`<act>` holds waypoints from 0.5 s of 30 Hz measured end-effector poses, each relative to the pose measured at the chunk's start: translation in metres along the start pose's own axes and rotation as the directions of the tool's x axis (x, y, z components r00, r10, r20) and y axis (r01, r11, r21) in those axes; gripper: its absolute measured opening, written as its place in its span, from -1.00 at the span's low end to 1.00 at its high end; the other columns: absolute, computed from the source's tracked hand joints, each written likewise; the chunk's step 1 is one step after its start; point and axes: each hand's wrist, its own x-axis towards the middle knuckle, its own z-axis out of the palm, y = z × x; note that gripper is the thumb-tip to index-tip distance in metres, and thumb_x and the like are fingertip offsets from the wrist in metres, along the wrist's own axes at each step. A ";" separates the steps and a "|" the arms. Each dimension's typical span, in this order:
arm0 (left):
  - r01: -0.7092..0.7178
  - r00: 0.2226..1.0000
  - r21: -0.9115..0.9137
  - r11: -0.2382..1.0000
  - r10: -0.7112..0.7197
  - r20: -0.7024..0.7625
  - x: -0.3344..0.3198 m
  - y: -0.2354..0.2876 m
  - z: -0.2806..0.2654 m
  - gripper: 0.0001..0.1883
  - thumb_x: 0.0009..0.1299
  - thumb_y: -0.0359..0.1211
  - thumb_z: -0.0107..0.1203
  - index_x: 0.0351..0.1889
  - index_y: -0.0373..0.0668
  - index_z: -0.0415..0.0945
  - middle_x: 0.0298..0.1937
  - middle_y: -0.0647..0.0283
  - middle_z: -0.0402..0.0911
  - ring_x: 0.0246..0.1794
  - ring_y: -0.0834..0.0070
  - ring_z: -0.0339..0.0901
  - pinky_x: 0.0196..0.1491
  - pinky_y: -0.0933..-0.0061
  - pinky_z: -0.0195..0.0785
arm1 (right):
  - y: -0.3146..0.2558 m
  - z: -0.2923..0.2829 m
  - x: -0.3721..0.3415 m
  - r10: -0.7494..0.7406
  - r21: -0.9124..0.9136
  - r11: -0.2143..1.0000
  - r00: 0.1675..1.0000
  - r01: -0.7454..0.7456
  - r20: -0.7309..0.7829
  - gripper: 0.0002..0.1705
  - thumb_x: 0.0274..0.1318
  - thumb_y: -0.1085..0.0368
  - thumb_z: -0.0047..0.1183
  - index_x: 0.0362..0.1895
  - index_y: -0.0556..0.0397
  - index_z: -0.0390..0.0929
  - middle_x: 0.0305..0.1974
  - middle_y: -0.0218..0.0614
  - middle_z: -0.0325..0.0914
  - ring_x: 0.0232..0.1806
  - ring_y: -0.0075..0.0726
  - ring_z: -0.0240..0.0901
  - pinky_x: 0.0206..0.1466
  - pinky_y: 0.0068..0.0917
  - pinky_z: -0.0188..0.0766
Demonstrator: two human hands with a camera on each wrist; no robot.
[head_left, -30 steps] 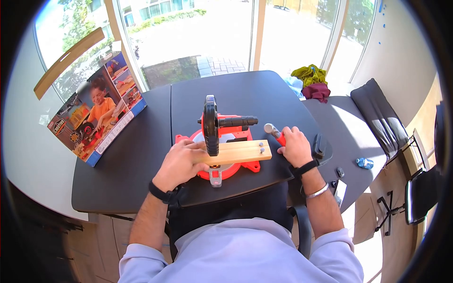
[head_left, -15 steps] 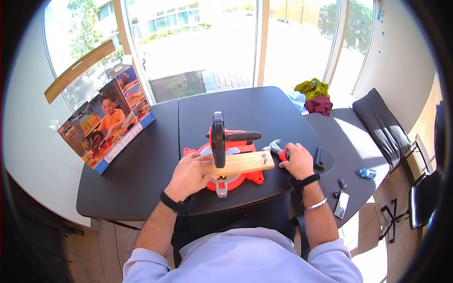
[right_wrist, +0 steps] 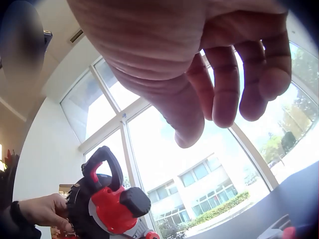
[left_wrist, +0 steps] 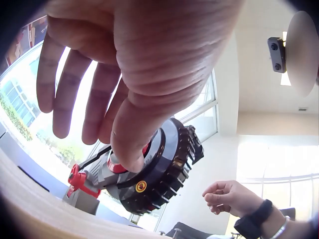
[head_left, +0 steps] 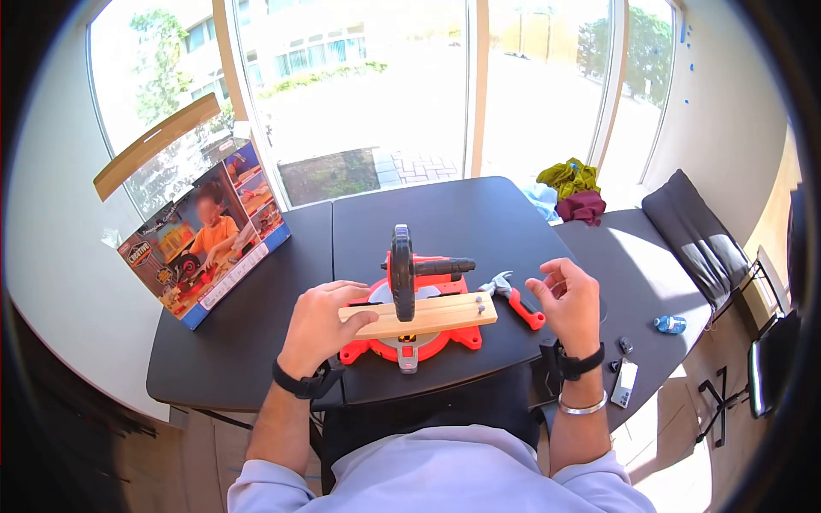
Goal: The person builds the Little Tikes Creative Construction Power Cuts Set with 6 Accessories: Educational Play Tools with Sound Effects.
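A toy mitre saw in red and black [head_left: 402,274] stands on the dark table. Across its base lies a wooden board [head_left: 445,316], with two grey nails [head_left: 481,304] standing in its right end. My left hand [head_left: 318,327] is at the board's left end, fingers extended and thumb apart; the left wrist view shows nothing between them. A claw hammer [head_left: 523,309] with a red handle rests on the table to the right of the board. Just right of that handle, my right hand [head_left: 571,301] is raised, its loosely bent fingers holding nothing.
A large picture box [head_left: 209,235] stands at the table's left, its flap up by the window. Rightward lie a phone [head_left: 625,382], a small dark object [head_left: 625,344] and a water bottle [head_left: 670,325]. Crumpled cloths [head_left: 575,188] sit at the back right.
My right hand has let go of the hammer, laid it on the table and lifted off to the right. My left hand has slid left along the board and loosened.
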 end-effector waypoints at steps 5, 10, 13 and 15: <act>-0.042 0.986 -0.136 0.990 0.019 -0.164 -0.002 0.020 -0.028 -0.80 0.24 -0.45 0.55 -0.23 -0.27 0.79 -0.18 0.09 0.85 -0.23 0.26 0.82 -0.11 0.36 0.64 | -0.025 -0.015 -0.007 -0.117 0.114 0.986 0.990 0.125 -0.075 -0.75 0.11 0.37 0.55 -0.23 0.16 0.70 -0.46 -0.30 0.65 -0.47 -0.41 0.57 -0.35 -0.49 0.47; -0.269 0.888 -0.060 0.961 0.224 -0.402 -0.011 0.037 -0.056 -0.79 0.25 -0.45 0.59 -0.37 -0.26 0.71 -0.49 0.27 0.67 -0.56 0.51 0.62 -0.46 0.53 0.39 | -0.045 -0.028 -0.016 -0.339 0.126 0.922 0.921 0.366 -0.193 -0.82 0.15 0.42 0.51 -0.27 0.12 0.71 -0.52 -0.34 0.62 -0.55 -0.47 0.53 -0.43 -0.54 0.40; -0.245 0.869 -0.012 0.970 0.213 -0.446 -0.032 0.043 -0.081 -0.78 0.26 -0.43 0.60 -0.39 -0.23 0.70 -0.61 0.33 0.52 -0.69 0.57 0.39 -0.56 0.52 0.16 | -0.053 -0.036 -0.022 -0.479 0.079 0.847 0.819 0.526 -0.317 -0.81 0.12 0.47 0.50 -0.31 0.11 0.68 -0.61 -0.38 0.55 -0.64 -0.50 0.45 -0.53 -0.57 0.30; -0.325 0.815 0.011 0.946 0.286 -0.504 -0.037 0.039 -0.087 -0.74 0.27 -0.38 0.61 -0.43 -0.21 0.68 -0.68 0.38 0.39 -0.74 0.61 0.22 -0.60 0.51 -0.05 | -0.055 -0.040 -0.023 -0.562 0.039 0.788 0.745 0.614 -0.359 -0.80 0.12 0.47 0.49 -0.33 0.10 0.66 -0.64 -0.40 0.52 -0.68 -0.50 0.41 -0.55 -0.58 0.25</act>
